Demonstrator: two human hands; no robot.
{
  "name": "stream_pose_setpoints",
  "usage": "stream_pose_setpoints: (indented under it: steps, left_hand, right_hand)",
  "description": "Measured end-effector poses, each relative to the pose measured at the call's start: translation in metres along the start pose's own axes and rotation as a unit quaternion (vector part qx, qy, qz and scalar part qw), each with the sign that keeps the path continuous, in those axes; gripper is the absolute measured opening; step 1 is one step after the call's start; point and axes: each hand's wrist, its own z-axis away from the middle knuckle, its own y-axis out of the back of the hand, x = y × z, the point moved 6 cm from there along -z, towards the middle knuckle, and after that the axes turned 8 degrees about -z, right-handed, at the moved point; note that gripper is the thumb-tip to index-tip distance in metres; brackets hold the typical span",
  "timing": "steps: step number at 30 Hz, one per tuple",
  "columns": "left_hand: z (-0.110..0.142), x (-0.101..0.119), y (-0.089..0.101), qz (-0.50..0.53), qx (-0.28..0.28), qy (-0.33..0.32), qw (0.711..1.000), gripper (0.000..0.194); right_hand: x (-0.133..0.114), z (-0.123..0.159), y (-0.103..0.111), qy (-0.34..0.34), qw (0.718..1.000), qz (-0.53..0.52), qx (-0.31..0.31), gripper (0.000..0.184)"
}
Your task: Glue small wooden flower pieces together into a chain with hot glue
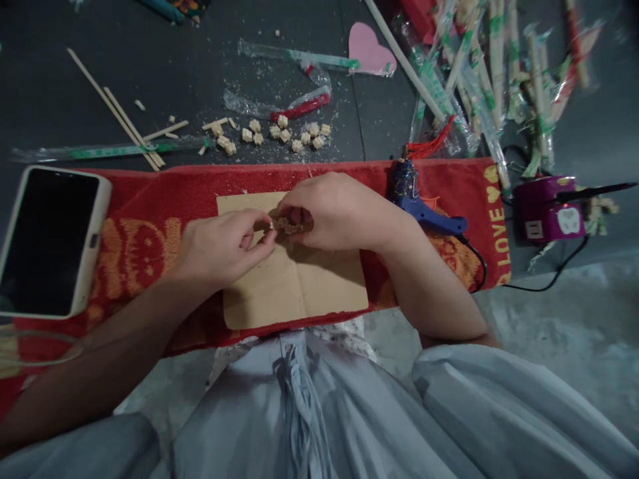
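Note:
Over a tan sheet of card, both of my hands meet around a small chain of pale, knobbly wood-like pieces. My right hand curls over the chain and grips it from above, its fingertips partly hidden. Thumb and forefinger of my left hand pinch a tiny pale piece at the chain's left end; whether the two are joined I cannot tell. Beyond the card lie several loose pieces of the same sort. A blue glue gun rests to the right of my right hand.
A red towel lies under the card. To the left is a phone, with thin sticks behind it. Wrapped sticks pile up at the back right, near a pink heart. A purple box with cables stands right.

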Motion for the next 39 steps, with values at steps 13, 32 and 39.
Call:
stream_pose_setpoints:
  steps: [13, 32, 39]
  left_hand:
    - [0.0, 0.002, 0.0, -0.048, -0.019, 0.032, 0.998, 0.034]
    - [-0.002, 0.005, -0.001, -0.079, -0.082, 0.058, 0.992, 0.039]
    - [-0.002, 0.004, -0.001, -0.089, -0.101, 0.063, 0.989, 0.041]
  right_hand:
    - [0.0, -0.001, 0.002, -0.011, 1.0, 0.01, -0.011, 0.008]
    - [-0.008, -0.003, 0.001, -0.029, 0.998, 0.031, -0.041, 0.016]
    - [-0.007, -0.003, -0.001, -0.032, 0.997, 0.036, -0.058, 0.021]
